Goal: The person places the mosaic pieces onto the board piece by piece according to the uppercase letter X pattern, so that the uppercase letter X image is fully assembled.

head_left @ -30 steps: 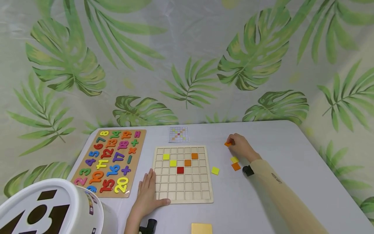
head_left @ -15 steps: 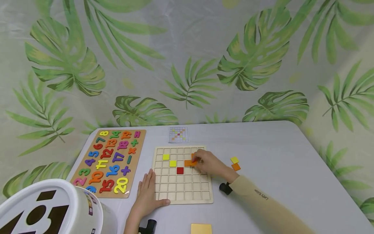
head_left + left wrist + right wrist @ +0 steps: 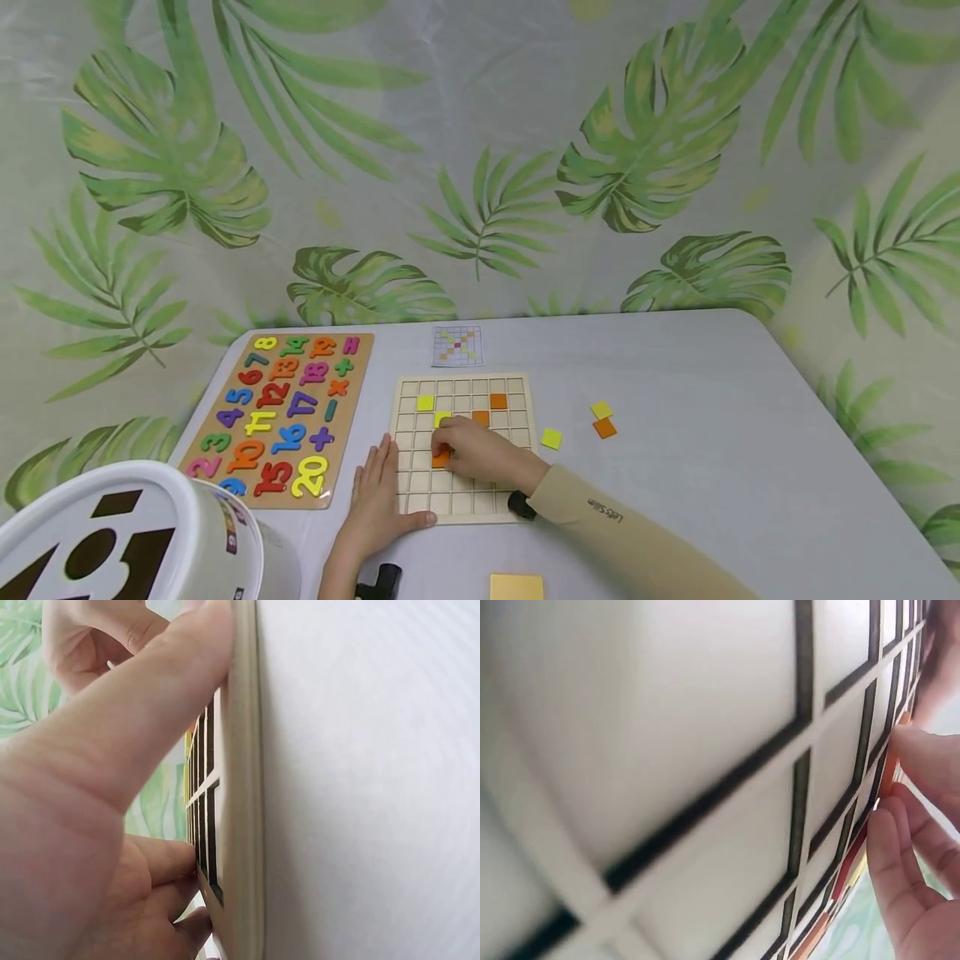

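Observation:
A square wooden grid board (image 3: 491, 519) lies on the white table. My right hand (image 3: 487, 452) is over its middle and pinches an orange tile (image 3: 440, 460) at a cell left of centre; the right wrist view shows fingertips and thumb on this orange tile (image 3: 889, 771). My left hand (image 3: 377, 504) rests at the board's front left corner, fingers along the left side and thumb (image 3: 161, 701) over the front edge. Two yellow tiles, one of them (image 3: 425, 403) further back, and two orange tiles (image 3: 498, 402) sit in cells. The red tile (image 3: 850, 862) is hidden in the head view.
Behind the board lies a small pattern card (image 3: 458, 347). Loose yellow tiles (image 3: 551, 438) and an orange tile (image 3: 604, 428) lie to the right. A number board (image 3: 318, 492) and a white bucket (image 3: 142, 483) stand left; a yellow square block (image 3: 516, 587) is in front.
My right hand has carried the orange tile leftward from the table's right side, across the board, to a cell left of centre. My left hand has stayed in place.

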